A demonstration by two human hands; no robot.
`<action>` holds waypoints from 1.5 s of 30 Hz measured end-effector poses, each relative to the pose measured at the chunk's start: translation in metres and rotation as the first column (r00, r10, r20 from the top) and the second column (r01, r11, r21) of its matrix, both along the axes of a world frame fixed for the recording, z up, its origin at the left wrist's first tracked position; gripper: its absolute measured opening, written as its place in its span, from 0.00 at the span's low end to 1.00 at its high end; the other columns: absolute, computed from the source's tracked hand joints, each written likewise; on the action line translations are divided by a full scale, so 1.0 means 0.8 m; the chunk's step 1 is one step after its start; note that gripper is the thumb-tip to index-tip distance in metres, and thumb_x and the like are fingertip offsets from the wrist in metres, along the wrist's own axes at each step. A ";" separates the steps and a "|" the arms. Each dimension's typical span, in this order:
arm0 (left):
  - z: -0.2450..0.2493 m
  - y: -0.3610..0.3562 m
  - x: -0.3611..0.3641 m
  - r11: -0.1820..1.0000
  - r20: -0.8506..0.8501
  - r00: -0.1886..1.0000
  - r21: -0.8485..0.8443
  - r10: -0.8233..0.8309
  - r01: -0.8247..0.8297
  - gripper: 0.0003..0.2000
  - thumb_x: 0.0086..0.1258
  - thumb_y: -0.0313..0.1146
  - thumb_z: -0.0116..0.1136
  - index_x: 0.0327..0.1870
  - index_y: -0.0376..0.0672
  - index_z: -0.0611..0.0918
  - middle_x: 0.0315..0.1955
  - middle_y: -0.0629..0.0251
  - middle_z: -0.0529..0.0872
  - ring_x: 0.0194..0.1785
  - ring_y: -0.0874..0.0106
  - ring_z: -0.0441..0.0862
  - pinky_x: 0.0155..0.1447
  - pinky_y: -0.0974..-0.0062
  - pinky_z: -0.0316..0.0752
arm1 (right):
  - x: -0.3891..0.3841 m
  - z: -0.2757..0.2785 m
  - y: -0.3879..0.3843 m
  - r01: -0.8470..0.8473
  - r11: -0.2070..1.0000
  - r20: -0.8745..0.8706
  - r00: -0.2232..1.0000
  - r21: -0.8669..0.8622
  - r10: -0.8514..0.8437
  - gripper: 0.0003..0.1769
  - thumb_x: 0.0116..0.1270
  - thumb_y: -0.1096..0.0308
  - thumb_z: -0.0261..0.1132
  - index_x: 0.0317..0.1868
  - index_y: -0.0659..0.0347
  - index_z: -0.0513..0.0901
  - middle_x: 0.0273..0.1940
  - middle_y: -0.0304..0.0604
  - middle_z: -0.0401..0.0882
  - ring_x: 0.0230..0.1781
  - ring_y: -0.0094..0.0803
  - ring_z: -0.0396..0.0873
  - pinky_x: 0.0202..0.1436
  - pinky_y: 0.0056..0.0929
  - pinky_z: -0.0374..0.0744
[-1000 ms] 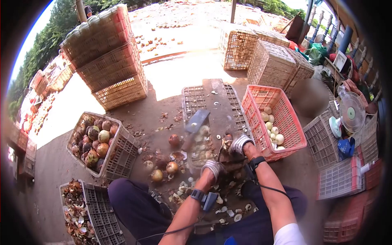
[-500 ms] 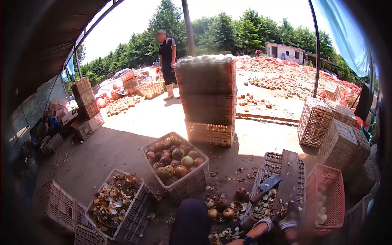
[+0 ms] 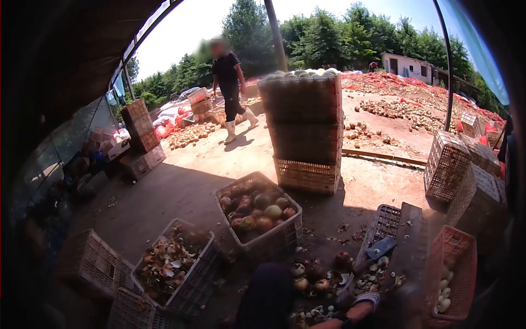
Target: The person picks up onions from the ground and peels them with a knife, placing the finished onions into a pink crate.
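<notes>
My left hand (image 3: 368, 299) reaches in from the bottom edge, in a dark glove with a striped cuff. Its fingers are lost in shadow beside a wooden board (image 3: 411, 236) laid on a crate (image 3: 388, 215). A cleaver (image 3: 381, 248) lies ahead of the hand, among onion trimmings (image 3: 374, 278). I cannot make out my right hand in the dark area. Left of the board, unpeeled onions (image 3: 301, 284) sit on the ground. To the right stands a red crate (image 3: 462, 274) with peeled onions (image 3: 444, 293) in it.
A crate of unpeeled onions (image 3: 264, 223) stands ahead, with a crate of onion skins (image 3: 174, 263) to its left. Behind rises a tall crate stack (image 3: 307, 140) topped with pale onions. A person (image 3: 229, 82) walks in the sunlit yard. More crates (image 3: 446, 167) stand right.
The view has swung left, so the scene sits farther right. The person in the yard has gone from standing to striding. My right cuff, visible earlier, can no longer be made out.
</notes>
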State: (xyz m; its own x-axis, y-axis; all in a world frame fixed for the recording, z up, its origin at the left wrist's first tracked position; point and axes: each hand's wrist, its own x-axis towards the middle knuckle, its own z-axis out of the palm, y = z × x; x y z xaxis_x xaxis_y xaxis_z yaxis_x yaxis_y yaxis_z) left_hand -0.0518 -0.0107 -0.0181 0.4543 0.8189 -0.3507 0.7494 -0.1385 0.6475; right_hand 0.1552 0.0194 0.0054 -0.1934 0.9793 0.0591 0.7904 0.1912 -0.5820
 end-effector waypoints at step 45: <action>0.001 -0.032 -0.042 0.985 -0.014 0.987 0.061 0.161 -0.160 0.11 0.54 0.35 0.61 0.38 0.45 0.84 0.33 0.62 0.86 0.37 0.62 0.82 0.42 0.63 0.77 | -0.091 0.037 -0.040 -0.249 0.912 -0.495 0.867 -0.326 0.059 0.47 0.38 0.80 0.74 0.63 0.55 0.65 0.46 0.51 0.77 0.40 0.44 0.80 0.34 0.43 0.84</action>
State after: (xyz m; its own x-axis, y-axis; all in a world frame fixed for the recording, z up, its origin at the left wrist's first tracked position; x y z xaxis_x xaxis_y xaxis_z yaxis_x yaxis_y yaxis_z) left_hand -0.0856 -0.0360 -0.0171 0.3093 0.9002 -0.3067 0.7770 -0.0532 0.6273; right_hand 0.0824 -0.0123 0.0348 -0.3857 0.9056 -0.1764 0.3866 -0.0150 -0.9221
